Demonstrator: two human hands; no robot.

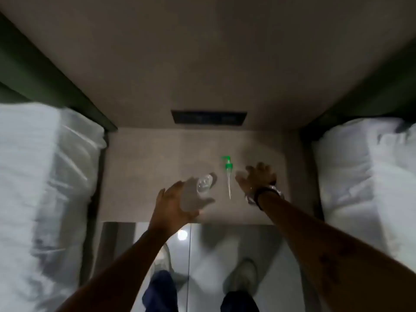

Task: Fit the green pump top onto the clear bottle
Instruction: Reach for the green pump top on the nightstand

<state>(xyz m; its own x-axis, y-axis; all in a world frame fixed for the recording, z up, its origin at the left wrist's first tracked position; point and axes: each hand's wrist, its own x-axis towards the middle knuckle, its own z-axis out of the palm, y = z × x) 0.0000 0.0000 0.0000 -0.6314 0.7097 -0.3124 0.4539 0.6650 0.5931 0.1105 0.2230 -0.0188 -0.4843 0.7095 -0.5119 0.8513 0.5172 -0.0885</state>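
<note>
The clear bottle [199, 188] is blurred at the near left of the small beige table [144, 176], its open mouth pointing up and away. My left hand [177, 203] wraps around the bottle's lower body from the left. The green pump top [228, 171] lies flat on the table just right of the bottle, green head at the far end and clear dip tube pointing toward me. My right hand [256, 179], with a watch on its wrist, hovers just right of the pump with fingers spread, not touching it.
Two beds with white bedding flank the table, one on the left [45, 188] and one on the right [369, 176]. A dark panel [209, 118] sits in the wall behind the table. Below the table's near edge are a glossy floor and my shoes [243, 273].
</note>
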